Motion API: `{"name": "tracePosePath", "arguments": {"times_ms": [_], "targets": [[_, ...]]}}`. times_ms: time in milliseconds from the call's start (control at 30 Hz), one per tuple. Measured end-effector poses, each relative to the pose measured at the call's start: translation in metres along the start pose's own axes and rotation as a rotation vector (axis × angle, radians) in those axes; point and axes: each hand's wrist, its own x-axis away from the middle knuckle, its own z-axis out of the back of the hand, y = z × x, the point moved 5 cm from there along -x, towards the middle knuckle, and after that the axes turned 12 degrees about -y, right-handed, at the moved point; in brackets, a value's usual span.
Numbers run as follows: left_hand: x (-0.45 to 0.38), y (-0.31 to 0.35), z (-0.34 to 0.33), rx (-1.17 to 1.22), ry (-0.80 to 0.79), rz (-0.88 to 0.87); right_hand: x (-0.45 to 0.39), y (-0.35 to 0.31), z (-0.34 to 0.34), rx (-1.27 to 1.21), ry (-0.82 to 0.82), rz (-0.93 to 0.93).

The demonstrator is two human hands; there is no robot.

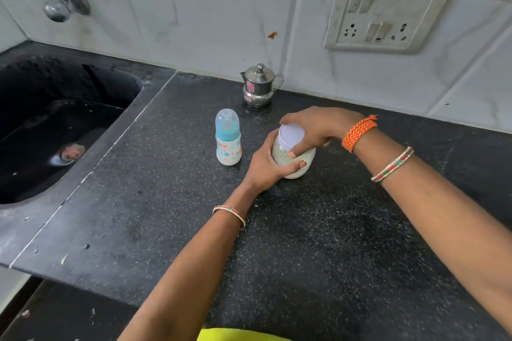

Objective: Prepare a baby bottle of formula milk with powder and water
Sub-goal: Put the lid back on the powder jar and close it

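A clear jar of pale powder with a white lid stands on the black speckled counter. My left hand wraps around the jar's body from the left. My right hand grips the lid from above and the right. A baby bottle with a blue collar, a clear cap and a white printed body stands upright just left of the jar, untouched.
A small steel pot with a lid and handle stands at the wall behind the bottle. A black sink lies to the left under a steel tap. A switch and socket plate is on the tiled wall.
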Motion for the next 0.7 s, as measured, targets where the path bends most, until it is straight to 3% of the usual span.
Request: {"name": "tracePosePath", "arguments": {"times_ms": [133, 400, 700], "targets": [[-0.001, 0.001, 0.000, -0.015, -0.006, 0.014, -0.003, -0.001, 0.005, 0.009, 0.051, 0.184], [-0.001, 0.001, 0.000, -0.004, -0.020, 0.025, -0.008, 0.001, 0.006, 0.038, -0.002, 0.291], [-0.004, -0.002, 0.004, 0.007, -0.038, 0.022, -0.004, 0.000, 0.017, -0.023, 0.055, 0.390]]}}
